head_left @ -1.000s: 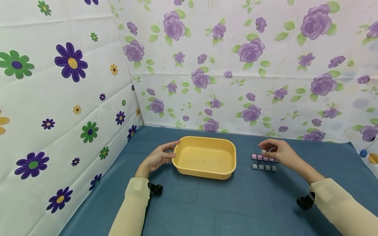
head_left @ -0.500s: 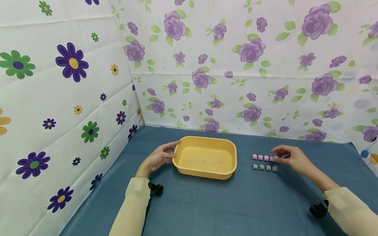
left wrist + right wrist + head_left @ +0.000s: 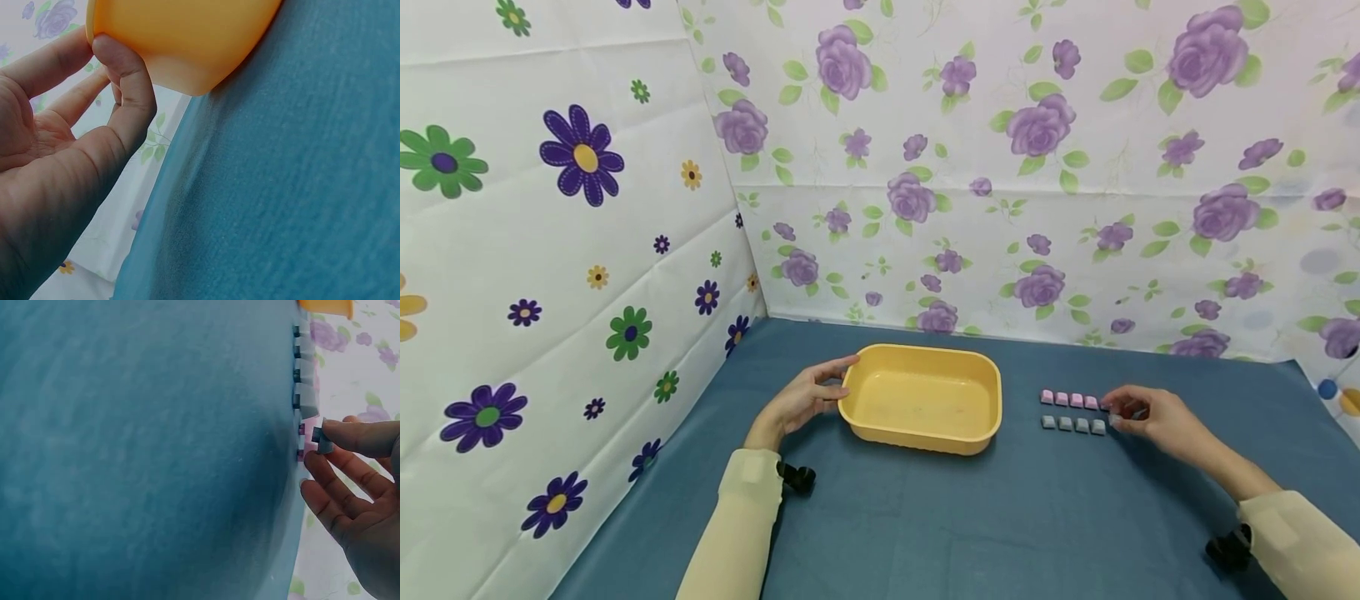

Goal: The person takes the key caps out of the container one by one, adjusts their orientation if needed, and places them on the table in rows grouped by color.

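Observation:
A yellow plastic basin (image 3: 917, 439) sits on the blue cloth, its inside bare. My left hand (image 3: 805, 402) holds its left end, thumb and fingers at the rim, as the left wrist view also shows. To the right, my right hand (image 3: 1161, 418) pinches a small grey keycap (image 3: 322, 440) between thumb and fingers, just off the right end of the grey row. Several grey keycaps (image 3: 1065, 424) lie in that row. Behind them runs a row of pink keycaps (image 3: 1077, 401), its right end partly hidden by my fingers.
Blue cloth (image 3: 880, 525) covers the table. A white sheet with purple roses (image 3: 910, 198) hangs along the back, and another with daisies (image 3: 628, 333) along the left side. Black wrist cameras (image 3: 796, 478) are strapped at both cuffs.
My right hand, holding the grey keycap, has moved right and toward me, from above the pink row to the right end of the grey row. My left hand and the basin stay put.

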{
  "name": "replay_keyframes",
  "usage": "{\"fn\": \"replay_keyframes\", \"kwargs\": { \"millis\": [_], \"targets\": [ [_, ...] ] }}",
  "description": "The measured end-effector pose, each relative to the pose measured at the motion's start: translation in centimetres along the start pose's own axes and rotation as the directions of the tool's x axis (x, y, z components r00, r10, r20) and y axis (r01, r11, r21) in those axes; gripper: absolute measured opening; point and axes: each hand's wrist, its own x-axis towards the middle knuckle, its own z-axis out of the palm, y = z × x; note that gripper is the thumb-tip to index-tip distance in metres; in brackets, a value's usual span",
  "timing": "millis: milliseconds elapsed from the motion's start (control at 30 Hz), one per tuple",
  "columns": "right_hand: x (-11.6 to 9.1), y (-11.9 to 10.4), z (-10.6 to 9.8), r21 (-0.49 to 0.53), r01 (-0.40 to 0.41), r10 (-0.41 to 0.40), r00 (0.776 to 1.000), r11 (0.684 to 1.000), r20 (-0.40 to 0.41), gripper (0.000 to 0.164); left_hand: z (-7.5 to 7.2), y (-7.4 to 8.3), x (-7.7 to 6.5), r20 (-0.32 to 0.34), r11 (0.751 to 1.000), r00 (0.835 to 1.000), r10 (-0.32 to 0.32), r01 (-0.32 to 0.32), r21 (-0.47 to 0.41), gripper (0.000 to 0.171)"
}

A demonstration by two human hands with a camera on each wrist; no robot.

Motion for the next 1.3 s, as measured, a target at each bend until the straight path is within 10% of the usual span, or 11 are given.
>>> {"fn": "replay_keyframes", "kwargs": {
  "millis": [1300],
  "targets": [
    [-0.29, 0.29, 0.49, -0.045, 0.066, -0.067, 0.997, 0.997, -0.023, 0.028, 0.01, 0.07, 0.06, 0.001, 1.000, 1.000, -0.001, 0.001, -0.024, 0.066]
  ]
}}
